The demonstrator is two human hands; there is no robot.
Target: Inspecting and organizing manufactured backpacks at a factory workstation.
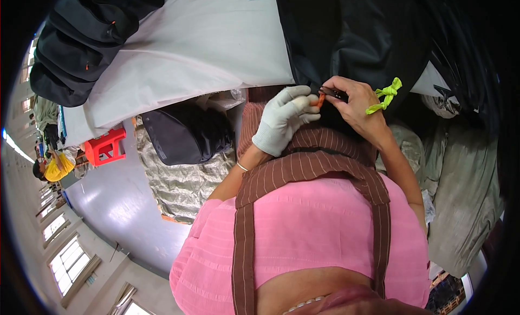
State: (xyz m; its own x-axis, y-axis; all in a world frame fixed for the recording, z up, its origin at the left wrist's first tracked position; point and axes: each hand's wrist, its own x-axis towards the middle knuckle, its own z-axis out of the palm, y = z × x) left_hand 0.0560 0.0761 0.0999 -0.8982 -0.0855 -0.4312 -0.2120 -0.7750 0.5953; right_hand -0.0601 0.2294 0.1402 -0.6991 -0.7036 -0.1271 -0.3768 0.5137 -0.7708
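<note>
My left hand [284, 120], in a white knitted glove, pinches a small orange piece [320, 100] that looks like a cord or pull tab. Close beside it, my bare right hand [358, 102] grips a slim dark tool [335, 93] with small light spots along it; its exact kind I cannot make out. The tool's tip is by the orange piece. Both hands are over my lap, at the near edge of a large black cloth item [352, 39]. A neon yellow ribbon [385, 95] is tied at my right wrist.
A white-covered table [206, 49] extends ahead. Black bags with orange pulls [81, 49] are stacked at its left end. Below lies a dark bag [184, 133] on a silvery sheet [181, 190]. A red stool [105, 147] and a person in yellow [58, 166] are farther left. Grey-green cloth [466, 190] hangs at right.
</note>
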